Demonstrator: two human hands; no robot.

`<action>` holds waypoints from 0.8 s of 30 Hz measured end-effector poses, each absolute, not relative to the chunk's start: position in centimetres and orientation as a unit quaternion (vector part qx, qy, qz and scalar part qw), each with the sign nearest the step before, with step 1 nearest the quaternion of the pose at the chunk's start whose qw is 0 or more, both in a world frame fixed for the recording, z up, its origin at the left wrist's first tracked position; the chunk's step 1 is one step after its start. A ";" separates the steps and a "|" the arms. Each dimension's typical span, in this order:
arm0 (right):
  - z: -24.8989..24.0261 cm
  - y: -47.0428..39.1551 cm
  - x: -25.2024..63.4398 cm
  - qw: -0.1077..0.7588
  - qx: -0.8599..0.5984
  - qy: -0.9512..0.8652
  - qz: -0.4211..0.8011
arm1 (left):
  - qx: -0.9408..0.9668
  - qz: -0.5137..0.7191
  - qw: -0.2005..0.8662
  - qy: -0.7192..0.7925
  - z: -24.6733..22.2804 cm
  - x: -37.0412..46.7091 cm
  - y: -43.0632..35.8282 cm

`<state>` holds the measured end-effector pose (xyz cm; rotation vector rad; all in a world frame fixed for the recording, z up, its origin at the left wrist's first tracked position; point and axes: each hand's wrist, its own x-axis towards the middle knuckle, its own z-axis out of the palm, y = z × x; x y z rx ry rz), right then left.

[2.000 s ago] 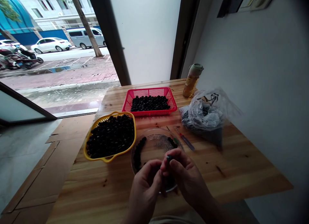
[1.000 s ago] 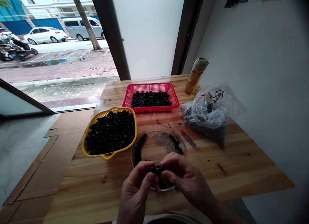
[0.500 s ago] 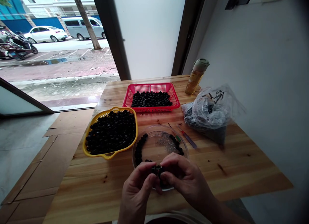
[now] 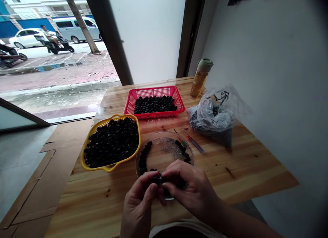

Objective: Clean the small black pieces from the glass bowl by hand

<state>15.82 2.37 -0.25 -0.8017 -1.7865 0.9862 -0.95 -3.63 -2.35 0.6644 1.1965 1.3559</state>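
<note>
My left hand (image 4: 142,200) pinches a small black round part (image 4: 156,179) between thumb and index finger. Facing it, my right hand (image 4: 192,185) has its thumb and index finger closed at the part's other side; the fingertips partly hide what is there. Both hands are over the near rim of a clear round dish (image 4: 156,154). Inside the dish, black round pieces (image 4: 144,157) line the left side, and more black pieces (image 4: 183,150) line the right. A heap of thin silvery metal pieces (image 4: 172,148) lies toward the dish's back right.
A yellow basket (image 4: 139,135) full of black parts stands left; a red basket (image 4: 180,103) of black pieces stands behind. Right of the dish lie a screwdriver (image 4: 196,144) and a green-handled tool (image 4: 183,143). Beyond are a plastic bag (image 4: 214,118) and a drink bottle (image 4: 201,79).
The view has shifted, so the table and baskets appear farther left. Both hands keep their pinch, with the black part slightly turned. A scooter rider has come into view outside.
</note>
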 end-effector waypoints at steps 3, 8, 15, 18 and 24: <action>-0.1 2.3 15.8 0.450 -0.330 -0.728 0.399 | 0.264 0.581 0.589 0.496 -2.4 -1.1 -3.8; 0.2 2.2 15.6 0.456 -0.305 -0.745 0.378 | 0.267 0.586 0.580 0.500 -2.5 -1.3 -3.7; 0.2 2.3 15.2 0.446 -0.292 -0.763 0.366 | 0.275 0.601 0.567 0.492 -2.6 -1.3 -4.1; 0.2 2.2 15.1 0.439 -0.292 -0.764 0.372 | 0.283 0.604 0.558 0.493 -2.5 -1.3 -4.2; 0.5 2.2 15.1 0.427 -0.281 -0.766 0.389 | 0.326 0.604 0.530 0.498 -2.8 -1.7 -4.1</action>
